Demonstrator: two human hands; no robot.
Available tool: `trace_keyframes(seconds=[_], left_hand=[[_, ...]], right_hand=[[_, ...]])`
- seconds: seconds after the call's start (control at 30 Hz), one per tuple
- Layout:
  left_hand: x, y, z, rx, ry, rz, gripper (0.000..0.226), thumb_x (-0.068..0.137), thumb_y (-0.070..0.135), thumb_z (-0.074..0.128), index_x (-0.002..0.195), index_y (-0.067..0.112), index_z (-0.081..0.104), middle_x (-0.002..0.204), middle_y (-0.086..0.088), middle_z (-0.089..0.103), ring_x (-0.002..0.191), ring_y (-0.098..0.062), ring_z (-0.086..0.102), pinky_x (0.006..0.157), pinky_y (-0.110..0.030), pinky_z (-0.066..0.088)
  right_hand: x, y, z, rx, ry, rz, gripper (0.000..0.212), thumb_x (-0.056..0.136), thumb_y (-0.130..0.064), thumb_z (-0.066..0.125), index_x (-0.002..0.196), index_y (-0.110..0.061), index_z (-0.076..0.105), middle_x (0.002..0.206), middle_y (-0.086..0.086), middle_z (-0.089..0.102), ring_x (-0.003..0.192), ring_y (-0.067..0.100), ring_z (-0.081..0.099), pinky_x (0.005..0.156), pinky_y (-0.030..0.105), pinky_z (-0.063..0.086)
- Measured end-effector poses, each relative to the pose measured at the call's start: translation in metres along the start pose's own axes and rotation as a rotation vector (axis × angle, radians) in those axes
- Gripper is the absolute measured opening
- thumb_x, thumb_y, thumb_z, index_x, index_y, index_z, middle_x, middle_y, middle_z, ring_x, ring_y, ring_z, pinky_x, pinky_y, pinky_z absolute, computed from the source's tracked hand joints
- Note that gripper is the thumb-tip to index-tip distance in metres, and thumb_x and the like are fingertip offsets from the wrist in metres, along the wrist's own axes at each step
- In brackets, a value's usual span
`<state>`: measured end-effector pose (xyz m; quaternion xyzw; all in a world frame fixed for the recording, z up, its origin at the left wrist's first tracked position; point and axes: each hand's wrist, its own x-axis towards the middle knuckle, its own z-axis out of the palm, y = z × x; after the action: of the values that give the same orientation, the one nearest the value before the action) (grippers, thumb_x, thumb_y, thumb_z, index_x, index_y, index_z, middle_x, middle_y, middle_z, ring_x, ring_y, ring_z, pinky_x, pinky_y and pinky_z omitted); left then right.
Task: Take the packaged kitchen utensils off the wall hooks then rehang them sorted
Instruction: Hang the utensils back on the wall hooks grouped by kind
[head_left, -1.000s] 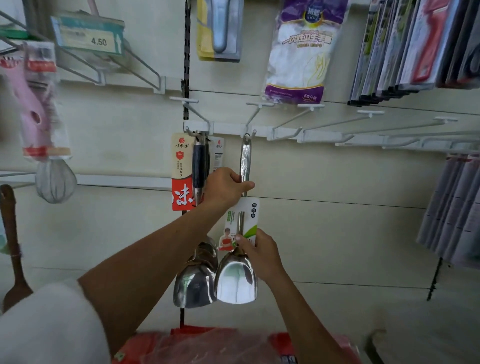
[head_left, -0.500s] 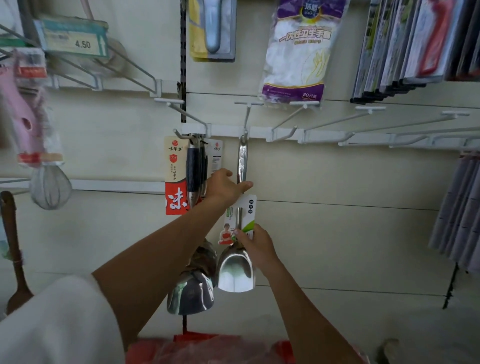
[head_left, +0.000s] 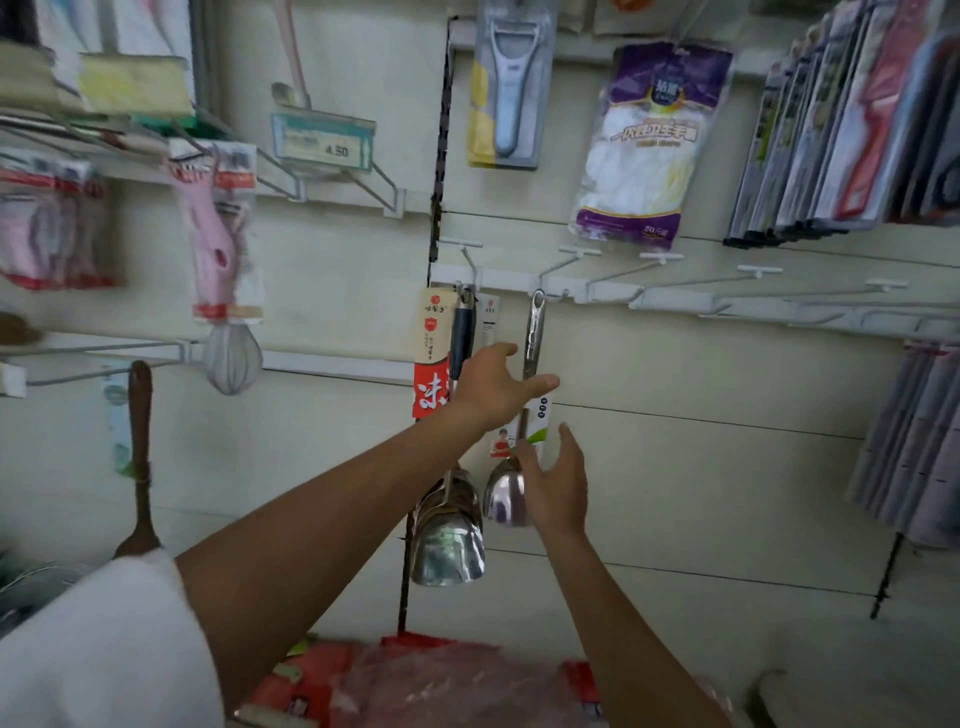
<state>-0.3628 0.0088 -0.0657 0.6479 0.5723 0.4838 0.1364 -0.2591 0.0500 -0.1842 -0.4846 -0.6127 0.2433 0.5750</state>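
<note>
Left hand (head_left: 498, 387) and right hand (head_left: 558, 480) released spatula (head_left: 535, 332); price tag (head_left: 322, 137) reads 4.50.

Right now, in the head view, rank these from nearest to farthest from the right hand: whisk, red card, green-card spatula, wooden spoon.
From the right hand:
1. Green-card spatula, just left of it.
2. Red card, up-left.
3. Whisk, farther left.
4. Wooden spoon, far left.

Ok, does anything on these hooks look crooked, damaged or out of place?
Nothing stands out: the shiny steel spatula with the green card hangs neatly from its white wire hook, beside the bunched steel spatulas with red cards.
</note>
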Motion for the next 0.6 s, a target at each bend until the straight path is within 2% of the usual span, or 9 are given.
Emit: trace_keyframes(seconds=[0.1, 0.17, 0.2, 0.23, 0.27, 0.3, 0.43, 0.53, 0.6], left_hand=[[-0.037, -0.008, -0.016, 0.011, -0.027, 0.07, 0.081, 0.083, 0.059, 0.067, 0.147, 0.018, 0.041, 0.151, -0.003, 0.043, 0.136, -0.019, 0.042, 0.11, -0.039, 0.039], [-0.067, -0.024, -0.032, 0.065, -0.003, 0.134, 0.078, 0.081, 0.065, 0.064, 0.145, 0.024, 0.044, 0.148, 0.003, 0.047, 0.13, -0.012, 0.046, 0.106, -0.034, 0.042], [-0.083, -0.034, -0.042, 0.103, 0.011, 0.162, 0.076, 0.08, 0.067, 0.063, 0.143, 0.028, 0.046, 0.146, 0.006, 0.049, 0.126, -0.008, 0.047, 0.104, -0.031, 0.041], [-0.096, -0.046, -0.053, 0.151, 0.025, 0.18, 0.075, 0.08, 0.069, 0.061, 0.143, 0.031, 0.046, 0.146, 0.008, 0.048, 0.126, -0.007, 0.045, 0.103, -0.029, 0.039], [-0.108, -0.059, -0.066, 0.213, 0.039, 0.181, 0.077, 0.079, 0.071, 0.059, 0.144, 0.033, 0.043, 0.148, 0.008, 0.046, 0.13, -0.008, 0.042, 0.106, -0.029, 0.036], [-0.118, -0.071, -0.081, 0.278, 0.051, 0.163, 0.081, 0.079, 0.073, 0.057, 0.146, 0.032, 0.04, 0.151, 0.007, 0.041, 0.136, -0.011, 0.036, 0.11, -0.031, 0.033], [-0.152, -0.121, -0.148, 0.569, 0.096, 0.089, 0.096, 0.077, 0.083, 0.043, 0.153, 0.026, 0.029, 0.16, -0.001, 0.024, 0.147, -0.019, 0.019, 0.121, -0.04, 0.018], [-0.18, -0.153, -0.203, 0.833, 0.104, 0.082, 0.107, 0.071, 0.092, 0.02, 0.156, 0.026, 0.021, 0.163, -0.005, 0.014, 0.15, -0.026, 0.009, 0.122, -0.048, 0.006], [-0.203, -0.174, -0.243, 0.959, 0.111, 0.049, 0.107, 0.072, 0.092, 0.013, 0.156, 0.026, 0.019, 0.164, -0.006, 0.011, 0.151, -0.028, 0.006, 0.122, -0.05, 0.002]], right_hand=[[-0.017, -0.014, -0.008, -0.052, -0.008, -0.105, 0.05, 0.101, -0.038, 0.055, 0.145, -0.016, 0.044, 0.128, -0.006, 0.05, 0.101, -0.009, 0.034, 0.078, 0.004, 0.03], [-0.028, -0.02, -0.009, -0.104, -0.006, -0.163, 0.054, 0.101, -0.041, 0.053, 0.147, -0.015, 0.042, 0.138, -0.004, 0.05, 0.113, -0.006, 0.041, 0.092, 0.0, 0.031], [-0.034, -0.022, -0.007, -0.139, -0.012, -0.185, 0.059, 0.1, -0.045, 0.051, 0.15, -0.016, 0.038, 0.148, 0.0, 0.045, 0.128, 0.004, 0.042, 0.106, 0.01, 0.031], [-0.041, -0.024, -0.002, -0.165, -0.023, -0.199, 0.064, 0.099, -0.05, 0.049, 0.153, -0.017, 0.034, 0.154, 0.004, 0.04, 0.138, 0.014, 0.04, 0.115, 0.026, 0.032], [-0.048, -0.027, 0.003, -0.183, -0.037, -0.218, 0.068, 0.098, -0.055, 0.046, 0.153, -0.018, 0.033, 0.156, 0.006, 0.039, 0.142, 0.021, 0.038, 0.117, 0.038, 0.034], [-0.057, -0.029, 0.01, -0.201, -0.05, -0.247, 0.071, 0.097, -0.058, 0.044, 0.154, -0.018, 0.032, 0.156, 0.007, 0.038, 0.143, 0.024, 0.038, 0.117, 0.044, 0.034], [-0.097, -0.052, 0.047, -0.32, -0.126, -0.397, 0.07, 0.099, -0.055, 0.043, 0.156, -0.016, 0.028, 0.164, 0.008, 0.023, 0.151, 0.024, 0.019, 0.123, 0.041, 0.017], [-0.126, -0.068, 0.084, -0.456, -0.165, -0.526, 0.08, 0.095, -0.068, 0.029, 0.157, -0.017, 0.026, 0.166, 0.008, 0.015, 0.152, 0.026, 0.013, 0.124, 0.046, 0.012], [-0.146, -0.077, 0.111, -0.51, -0.213, -0.579, 0.082, 0.093, -0.069, 0.022, 0.157, -0.017, 0.025, 0.166, 0.009, 0.013, 0.153, 0.027, 0.011, 0.124, 0.046, 0.009]])
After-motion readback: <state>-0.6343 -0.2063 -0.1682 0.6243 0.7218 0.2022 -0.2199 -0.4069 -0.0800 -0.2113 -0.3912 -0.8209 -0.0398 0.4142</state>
